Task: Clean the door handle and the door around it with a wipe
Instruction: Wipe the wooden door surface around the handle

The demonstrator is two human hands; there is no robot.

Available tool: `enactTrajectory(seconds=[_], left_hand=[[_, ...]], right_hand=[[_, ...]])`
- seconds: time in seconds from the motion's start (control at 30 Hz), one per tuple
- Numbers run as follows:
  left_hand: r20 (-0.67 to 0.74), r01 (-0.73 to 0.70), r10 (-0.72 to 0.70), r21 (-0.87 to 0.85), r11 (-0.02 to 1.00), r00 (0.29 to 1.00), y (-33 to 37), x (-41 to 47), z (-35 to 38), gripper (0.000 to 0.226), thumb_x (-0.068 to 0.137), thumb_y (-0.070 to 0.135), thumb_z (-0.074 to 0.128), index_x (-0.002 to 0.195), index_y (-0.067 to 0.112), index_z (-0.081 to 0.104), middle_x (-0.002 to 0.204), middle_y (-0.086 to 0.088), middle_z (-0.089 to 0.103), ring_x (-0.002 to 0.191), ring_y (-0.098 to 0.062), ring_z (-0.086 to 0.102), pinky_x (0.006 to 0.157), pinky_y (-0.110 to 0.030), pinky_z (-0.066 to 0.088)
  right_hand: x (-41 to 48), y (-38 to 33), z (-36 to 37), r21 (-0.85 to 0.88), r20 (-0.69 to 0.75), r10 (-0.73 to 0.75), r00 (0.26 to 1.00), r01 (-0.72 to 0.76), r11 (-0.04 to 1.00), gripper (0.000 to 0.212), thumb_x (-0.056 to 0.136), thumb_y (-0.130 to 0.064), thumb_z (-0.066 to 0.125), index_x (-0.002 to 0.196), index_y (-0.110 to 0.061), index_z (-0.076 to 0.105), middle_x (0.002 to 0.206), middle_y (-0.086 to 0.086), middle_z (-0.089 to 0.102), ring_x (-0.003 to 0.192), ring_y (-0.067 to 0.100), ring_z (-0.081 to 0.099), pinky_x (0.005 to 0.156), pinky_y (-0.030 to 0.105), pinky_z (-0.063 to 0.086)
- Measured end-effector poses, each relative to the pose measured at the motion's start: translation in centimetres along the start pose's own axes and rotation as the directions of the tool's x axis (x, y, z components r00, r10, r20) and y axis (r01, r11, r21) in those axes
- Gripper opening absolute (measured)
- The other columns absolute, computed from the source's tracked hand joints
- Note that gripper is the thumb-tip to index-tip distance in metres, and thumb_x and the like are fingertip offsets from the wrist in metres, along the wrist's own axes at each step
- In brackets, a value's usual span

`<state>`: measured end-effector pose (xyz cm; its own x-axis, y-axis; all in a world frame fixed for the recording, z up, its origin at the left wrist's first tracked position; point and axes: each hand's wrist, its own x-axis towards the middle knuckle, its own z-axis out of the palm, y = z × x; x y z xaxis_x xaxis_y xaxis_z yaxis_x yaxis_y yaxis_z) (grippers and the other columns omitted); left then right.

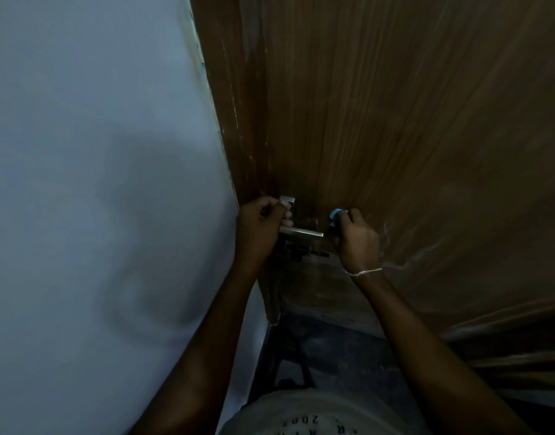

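1. Risk: the left hand (260,222) grips the door handle (303,232) near its base, so that part could go unwiped unless the hand shifts; pressing the lever down could also swing the door (395,120).
2. The right hand (356,238), arm extended, has its fingers clenched around a bluish wipe (335,214), held against the door just beside the lever's free end.
3. The left fingers are curled around the handle.

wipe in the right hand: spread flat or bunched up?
Bunched. Only a small blue wad of the wipe shows above the closed fingers of the right hand, held against the door.
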<state>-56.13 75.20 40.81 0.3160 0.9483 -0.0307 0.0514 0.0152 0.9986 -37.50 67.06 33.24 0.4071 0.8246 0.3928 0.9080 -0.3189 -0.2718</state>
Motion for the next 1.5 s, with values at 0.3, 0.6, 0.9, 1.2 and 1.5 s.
enactTrajectory(seconds=[0.3, 0.6, 0.9, 1.2, 1.5], left_hand=[[0.001, 0.010, -0.010, 0.002, 1.000, 1.000, -0.4, -0.2, 0.6, 0.019, 0.096, 0.014, 0.060, 0.098, -0.001, 0.071, 0.086, -0.012, 0.073, 0.066, -0.008, 0.069, 0.060, -0.014, 0.053], [0.007, 0.019, -0.019, 0.022, 1.000, 1.000, -1.1, -0.6, 0.8, 0.020, 0.096, 0.018, 0.060, 0.098, 0.001, 0.071, 0.084, -0.006, 0.074, 0.071, -0.011, 0.072, 0.064, -0.017, 0.056], [0.063, 0.025, -0.026, 0.018, 1.000, 0.998, -1.0, -0.8, 2.3, 0.019, 0.095, 0.020, 0.061, 0.097, 0.004, 0.071, 0.083, -0.005, 0.074, 0.073, -0.014, 0.071, 0.064, -0.017, 0.056], [0.052, 0.022, -0.024, 0.031, 0.999, 0.998, -1.3, -1.3, 2.8, 0.022, 0.096, 0.017, 0.061, 0.096, -0.002, 0.071, 0.081, -0.010, 0.073, 0.069, -0.014, 0.070, 0.062, -0.017, 0.055], [0.088, 0.003, -0.013, 0.108, 0.994, 0.996, -1.0, -1.5, 4.2, 0.018, 0.096, 0.021, 0.061, 0.094, 0.007, 0.072, 0.084, -0.009, 0.074, 0.076, -0.019, 0.072, 0.068, -0.023, 0.057]], right_hand=[[2.1, -1.0, -1.4, 0.045, -0.230, 0.059, 0.971, -0.050, 0.998, 0.018, 0.091, -0.023, 0.062, 0.109, -0.019, 0.064, 0.101, 0.002, 0.061, 0.070, 0.023, 0.063, 0.053, 0.029, 0.048], [-1.2, 4.8, -1.8, 0.068, -0.223, 0.269, 0.937, -0.260, 0.963, 0.010, 0.091, -0.024, 0.057, 0.098, -0.021, 0.064, 0.099, 0.001, 0.063, 0.076, 0.028, 0.064, 0.055, 0.033, 0.044], [-1.4, 3.7, -0.1, 0.016, -0.128, 0.205, 0.970, -0.205, 0.979, 0.026, 0.078, -0.015, 0.067, 0.103, -0.018, 0.063, 0.103, 0.003, 0.061, 0.075, 0.029, 0.065, 0.052, 0.030, 0.043], [-0.5, 8.0, -3.0, 0.250, -0.408, 0.352, 0.842, -0.267, 0.930, 0.008, 0.083, -0.018, 0.056, 0.090, -0.021, 0.055, 0.094, 0.003, 0.059, 0.080, 0.017, 0.055, 0.063, 0.023, 0.033], [-3.8, 11.0, -1.7, 0.189, -0.200, 0.418, 0.886, -0.384, 0.904, 0.019, 0.078, -0.003, 0.067, 0.094, -0.012, 0.060, 0.098, 0.012, 0.062, 0.082, 0.032, 0.063, 0.067, 0.033, 0.047]])
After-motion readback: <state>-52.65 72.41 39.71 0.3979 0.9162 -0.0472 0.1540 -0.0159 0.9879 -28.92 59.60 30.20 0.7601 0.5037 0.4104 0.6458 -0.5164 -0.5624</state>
